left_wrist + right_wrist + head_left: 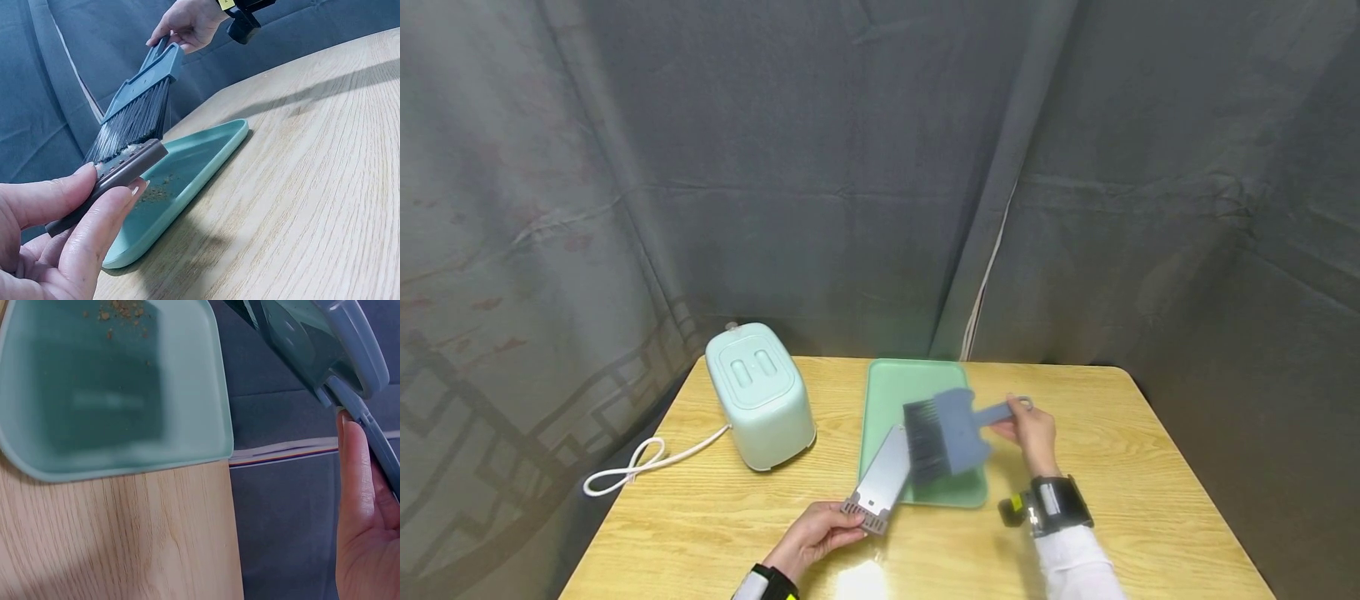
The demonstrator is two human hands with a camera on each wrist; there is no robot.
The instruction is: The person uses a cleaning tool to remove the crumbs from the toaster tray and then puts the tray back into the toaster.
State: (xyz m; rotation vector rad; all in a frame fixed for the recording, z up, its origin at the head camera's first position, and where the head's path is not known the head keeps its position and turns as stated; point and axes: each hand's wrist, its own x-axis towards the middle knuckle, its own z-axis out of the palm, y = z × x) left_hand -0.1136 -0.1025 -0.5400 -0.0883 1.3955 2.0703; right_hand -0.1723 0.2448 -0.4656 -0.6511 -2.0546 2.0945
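A rounded toaster (767,400) stands left on the wood-grained worktop (1142,483). The left hand (822,533) pinches a flat metal crumb tray (883,477) over a rimmed green tray (904,383); the right hand (1032,429) grips a bristled brush (958,427), room to its right.

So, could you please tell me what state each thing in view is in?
Mint-green rounded toaster: upright; on or off unclear.
White cord: looped; plug not visible.
Pale-green rectangular tray: flat on wooden table, crumbs inside.
Flat silver metal plate: raised, pinched in left grip.
Blue-grey brush with dark bristles: raised, held in right grip.
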